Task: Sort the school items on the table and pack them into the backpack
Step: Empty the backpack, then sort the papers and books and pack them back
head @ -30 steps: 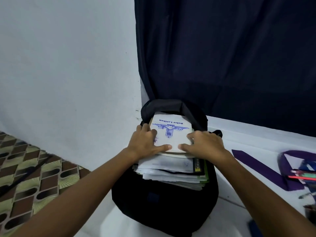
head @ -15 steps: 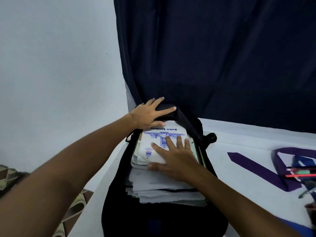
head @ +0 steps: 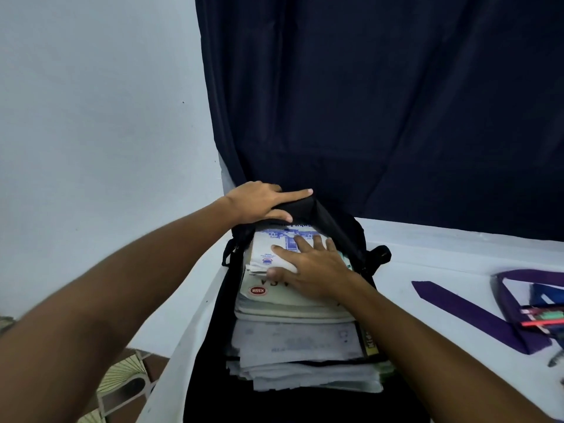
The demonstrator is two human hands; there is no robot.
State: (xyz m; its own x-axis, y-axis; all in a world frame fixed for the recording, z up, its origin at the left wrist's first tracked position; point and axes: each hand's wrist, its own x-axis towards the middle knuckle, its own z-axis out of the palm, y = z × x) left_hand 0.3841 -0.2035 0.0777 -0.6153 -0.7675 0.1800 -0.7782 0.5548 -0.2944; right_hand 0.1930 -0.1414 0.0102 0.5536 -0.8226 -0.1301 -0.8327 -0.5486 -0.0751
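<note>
At centre frame the left hand has moved to the black fabric backpack, its grip now closed on the upper rim, while the right hand lies flat and open on the white exercise book topping the book stack, pushed deeper inside. Pens wait on the white counter, right.

A: How many bags and hands appear?
B: One black backpack; two hands, left hand and right hand.

A: And books?
B: One stack of books, individual count indeterminate; one white booklet topmost.

A: Toward the table's right edge?
B: One purple pencil case; its pens too blurred to count.
</note>
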